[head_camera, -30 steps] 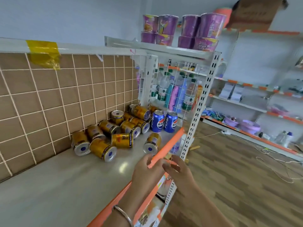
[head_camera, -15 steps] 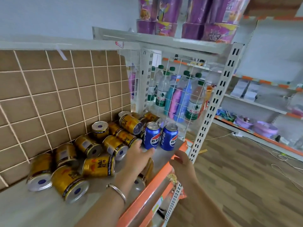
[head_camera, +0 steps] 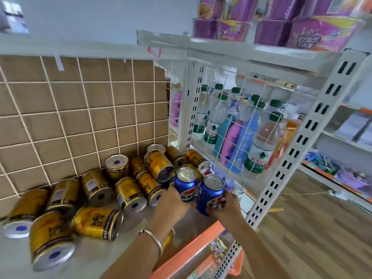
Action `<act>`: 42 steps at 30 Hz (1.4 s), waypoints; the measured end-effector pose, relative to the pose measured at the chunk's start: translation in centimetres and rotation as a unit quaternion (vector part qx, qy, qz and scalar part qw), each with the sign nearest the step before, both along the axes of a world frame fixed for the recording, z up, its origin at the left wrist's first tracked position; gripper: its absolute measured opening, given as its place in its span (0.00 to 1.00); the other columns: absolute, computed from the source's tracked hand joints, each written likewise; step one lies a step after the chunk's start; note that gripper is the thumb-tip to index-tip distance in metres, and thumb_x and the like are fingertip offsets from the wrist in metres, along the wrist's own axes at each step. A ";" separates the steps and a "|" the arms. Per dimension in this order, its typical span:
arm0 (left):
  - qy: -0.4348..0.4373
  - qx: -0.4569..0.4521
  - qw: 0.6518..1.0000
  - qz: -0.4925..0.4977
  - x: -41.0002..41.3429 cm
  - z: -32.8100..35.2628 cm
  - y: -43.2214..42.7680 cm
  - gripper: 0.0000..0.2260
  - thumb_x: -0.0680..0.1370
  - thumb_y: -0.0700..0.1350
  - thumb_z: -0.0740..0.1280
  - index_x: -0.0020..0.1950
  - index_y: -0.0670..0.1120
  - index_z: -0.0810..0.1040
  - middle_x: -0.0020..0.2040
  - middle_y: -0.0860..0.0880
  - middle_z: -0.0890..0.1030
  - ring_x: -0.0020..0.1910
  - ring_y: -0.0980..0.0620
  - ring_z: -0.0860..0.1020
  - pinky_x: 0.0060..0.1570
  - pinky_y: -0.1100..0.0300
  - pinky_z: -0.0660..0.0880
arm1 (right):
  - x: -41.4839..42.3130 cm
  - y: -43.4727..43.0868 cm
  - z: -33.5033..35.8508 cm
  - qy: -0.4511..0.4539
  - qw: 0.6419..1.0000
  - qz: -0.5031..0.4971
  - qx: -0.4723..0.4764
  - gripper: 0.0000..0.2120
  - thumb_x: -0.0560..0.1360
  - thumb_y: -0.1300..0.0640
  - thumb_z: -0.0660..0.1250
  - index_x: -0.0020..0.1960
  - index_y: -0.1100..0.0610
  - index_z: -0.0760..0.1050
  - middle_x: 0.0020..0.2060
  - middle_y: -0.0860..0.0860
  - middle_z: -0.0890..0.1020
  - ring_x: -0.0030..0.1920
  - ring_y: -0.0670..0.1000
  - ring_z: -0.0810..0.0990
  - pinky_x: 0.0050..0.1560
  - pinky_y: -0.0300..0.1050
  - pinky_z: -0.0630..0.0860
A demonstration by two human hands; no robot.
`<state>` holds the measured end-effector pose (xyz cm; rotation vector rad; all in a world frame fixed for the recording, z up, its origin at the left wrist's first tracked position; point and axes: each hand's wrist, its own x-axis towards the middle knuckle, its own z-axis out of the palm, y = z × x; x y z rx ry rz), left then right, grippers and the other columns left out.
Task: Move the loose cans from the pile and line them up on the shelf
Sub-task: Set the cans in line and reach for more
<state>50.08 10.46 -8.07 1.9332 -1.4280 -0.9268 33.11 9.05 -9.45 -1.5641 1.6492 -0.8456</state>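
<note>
Both hands have gone forward since half a second ago; the left hand (head_camera: 171,206), which lay over a gold can at the shelf front, now touches the foot of the left blue can (head_camera: 185,183), though I cannot tell whether its fingers close round it; the right hand (head_camera: 226,208), which was by the orange edge strip (head_camera: 187,250), now grasps the right blue can (head_camera: 211,191), fingers curled round its lower half; that can leans, while its neighbour stands upright.

Both blue cans sit on the shelf (head_camera: 96,258) just beside the wire divider (head_camera: 243,125), touching or nearly touching each other; the gold cans (head_camera: 96,222) lie jumbled on their sides farther from the divider, spread along the brown tiled backing (head_camera: 80,109), with one upright among them; one more gold can (head_camera: 169,237) shows under the left forearm; a bracelet (head_camera: 155,238) circles that wrist; bottles (head_camera: 259,146) stand behind the divider.
</note>
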 end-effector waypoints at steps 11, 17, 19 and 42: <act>-0.054 -0.042 0.995 0.077 -1.3 0.5 0.0 0.33 0.62 0.63 0.73 0.65 0.53 0.71 0.60 0.50 0.79 0.59 0.47 0.77 0.57 0.50 0.75 | -0.6 0.0 1.4 -0.105 0.991 0.087 -0.003 0.31 0.61 0.66 0.79 0.51 0.41 0.69 0.43 0.34 0.76 0.43 0.31 0.72 0.40 0.25 0.68; -0.046 -0.108 0.990 0.072 -1.6 1.0 0.9 0.27 0.62 0.65 0.68 0.57 0.54 0.77 0.50 0.55 0.83 0.50 0.52 0.80 0.49 0.57 0.76 | -1.4 -0.2 0.4 -0.104 0.992 0.067 -0.023 0.28 0.59 0.55 0.82 0.53 0.43 0.72 0.46 0.40 0.81 0.49 0.46 0.80 0.51 0.44 0.73; -0.014 -0.128 0.989 0.077 -1.6 1.5 1.2 0.24 0.64 0.60 0.72 0.58 0.53 0.77 0.51 0.55 0.82 0.51 0.54 0.79 0.50 0.60 0.75 | -1.6 -0.3 0.8 -0.122 0.990 0.065 -0.031 0.25 0.58 0.52 0.82 0.50 0.43 0.73 0.46 0.41 0.82 0.48 0.45 0.81 0.48 0.43 0.76; 0.245 -0.234 0.861 0.379 16.4 5.2 22.6 0.10 0.70 0.43 0.75 0.51 0.45 0.82 0.43 0.49 0.85 0.38 0.60 0.82 0.38 0.68 0.77 | 22.8 10.1 6.9 -0.331 0.850 0.395 0.107 0.34 0.51 0.50 0.74 0.56 0.57 0.77 0.44 0.51 0.86 0.46 0.52 0.84 0.46 0.47 0.80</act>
